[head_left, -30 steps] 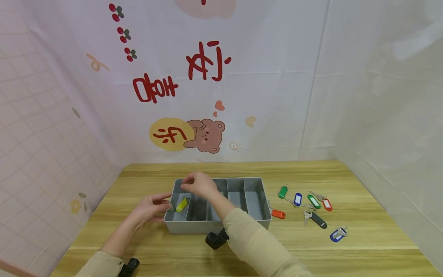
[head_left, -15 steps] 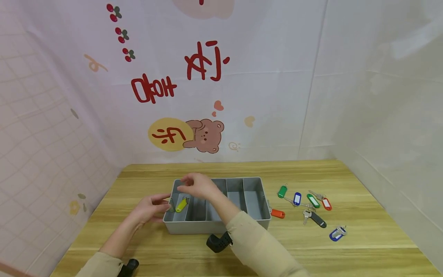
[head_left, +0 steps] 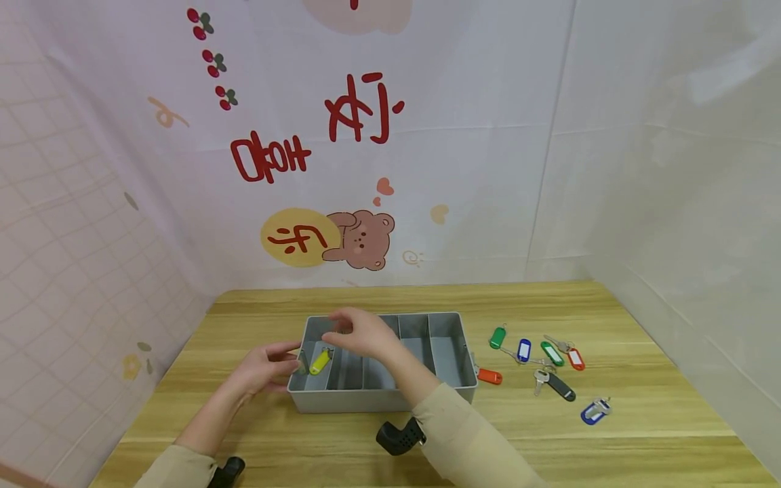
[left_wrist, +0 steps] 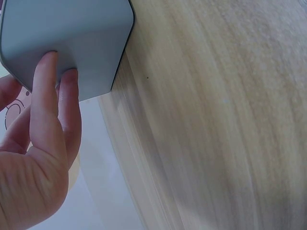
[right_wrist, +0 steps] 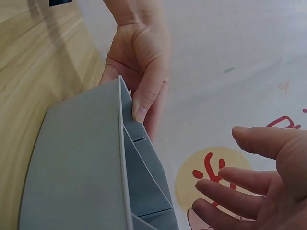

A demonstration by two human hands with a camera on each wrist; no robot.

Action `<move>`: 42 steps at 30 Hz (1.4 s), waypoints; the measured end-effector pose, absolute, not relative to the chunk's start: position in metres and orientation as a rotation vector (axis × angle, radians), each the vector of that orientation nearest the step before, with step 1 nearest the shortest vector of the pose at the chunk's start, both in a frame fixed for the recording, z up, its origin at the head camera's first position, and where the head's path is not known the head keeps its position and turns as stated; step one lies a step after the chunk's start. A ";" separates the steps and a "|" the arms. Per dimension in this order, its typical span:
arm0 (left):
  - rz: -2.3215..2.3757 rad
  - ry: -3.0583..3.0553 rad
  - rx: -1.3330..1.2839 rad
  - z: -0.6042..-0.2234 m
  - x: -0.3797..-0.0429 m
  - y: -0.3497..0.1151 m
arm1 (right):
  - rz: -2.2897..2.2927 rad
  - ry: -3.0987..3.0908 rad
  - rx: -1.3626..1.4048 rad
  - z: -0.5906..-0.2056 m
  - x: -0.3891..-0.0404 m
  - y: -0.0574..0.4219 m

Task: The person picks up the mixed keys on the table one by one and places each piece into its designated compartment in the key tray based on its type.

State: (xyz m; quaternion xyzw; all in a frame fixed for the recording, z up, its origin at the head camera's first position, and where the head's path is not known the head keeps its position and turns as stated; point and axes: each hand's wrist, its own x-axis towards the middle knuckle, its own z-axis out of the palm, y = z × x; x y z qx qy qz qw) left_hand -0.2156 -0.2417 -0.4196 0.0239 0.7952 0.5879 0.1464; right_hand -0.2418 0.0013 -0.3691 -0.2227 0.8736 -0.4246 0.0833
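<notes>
A grey divided box (head_left: pixel 381 401) stands on the table. My left hand (head_left: pixel 265 368) holds its left end wall, and the thumb (right_wrist: pixel 146 98) hooks over the rim to the inside. In the left wrist view the fingers (left_wrist: pixel 45 91) lie against the outer face. Above the left compartments hovers my right hand (head_left: pixel 366 333), its fingers apart with nothing between them. The leftmost compartment holds a yellow key tag (head_left: pixel 320 362) with a metal ring. Part of the box's inside is hidden behind the right hand and forearm.
Right of the box lies an orange-red key tag (head_left: pixel 490 376) close to its wall. Farther right are several tagged keys: green (head_left: pixel 497 337), blue (head_left: pixel 524 350), red (head_left: pixel 576 359), black (head_left: pixel 561 387), and another blue tag (head_left: pixel 595 411) nearer the front. A printed cloth hangs behind the table.
My right hand has drawn back slightly to the right over the box, and its fingers have spread a little. The left hand and the tagged keys stay in place.
</notes>
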 end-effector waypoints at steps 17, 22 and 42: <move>1.708 2.298 0.039 -0.423 -0.217 -0.241 | -1.380 2.585 -0.738 -0.372 -0.225 0.035; 1.712 2.294 0.039 -0.424 -0.217 -0.241 | -1.410 2.586 -0.748 -0.376 -0.223 0.046; 1.710 2.291 0.034 -0.422 -0.216 -0.240 | -1.520 2.632 -0.852 -0.380 -0.211 0.102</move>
